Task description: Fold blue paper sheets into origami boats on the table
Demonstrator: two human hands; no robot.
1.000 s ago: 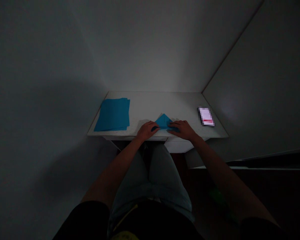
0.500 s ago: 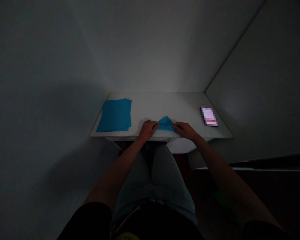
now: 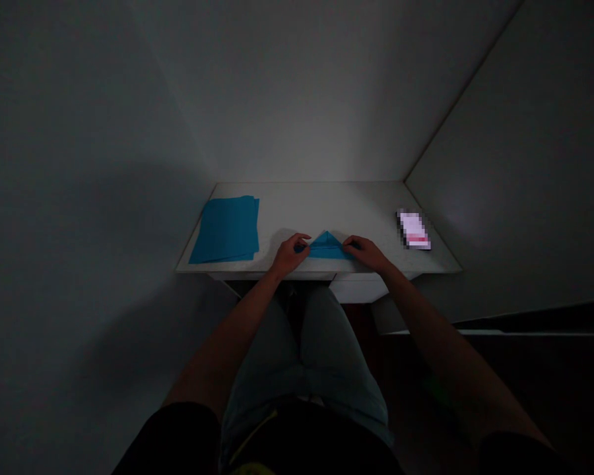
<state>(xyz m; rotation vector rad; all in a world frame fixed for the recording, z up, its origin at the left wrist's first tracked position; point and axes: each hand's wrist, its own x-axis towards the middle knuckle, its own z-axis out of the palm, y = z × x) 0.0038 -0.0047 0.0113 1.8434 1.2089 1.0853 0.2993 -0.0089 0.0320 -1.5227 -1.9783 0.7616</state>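
A folded piece of blue paper (image 3: 329,251) lies near the front edge of the white desk, with a pointed peak at its far side and a straight band along the near side. At its left end is my left hand (image 3: 290,256), index finger raised and apart from the thumb; the thumb touches the paper and a bit of blue shows in the gap. On the other side, my right hand (image 3: 366,253) pinches the paper's right end between thumb and curled fingers. The paper's right tip is partly hidden by that hand.
A stack of blue paper sheets (image 3: 228,229) lies on the left of the desk (image 3: 301,204). A phone with a lit, blurred screen (image 3: 414,229) rests at the right. Walls enclose the desk at the back and both sides.
My left index finger has lifted away from the thumb, loosening the pinch on the paper's left end. The folded paper lies a little flatter; the right hand has barely moved.
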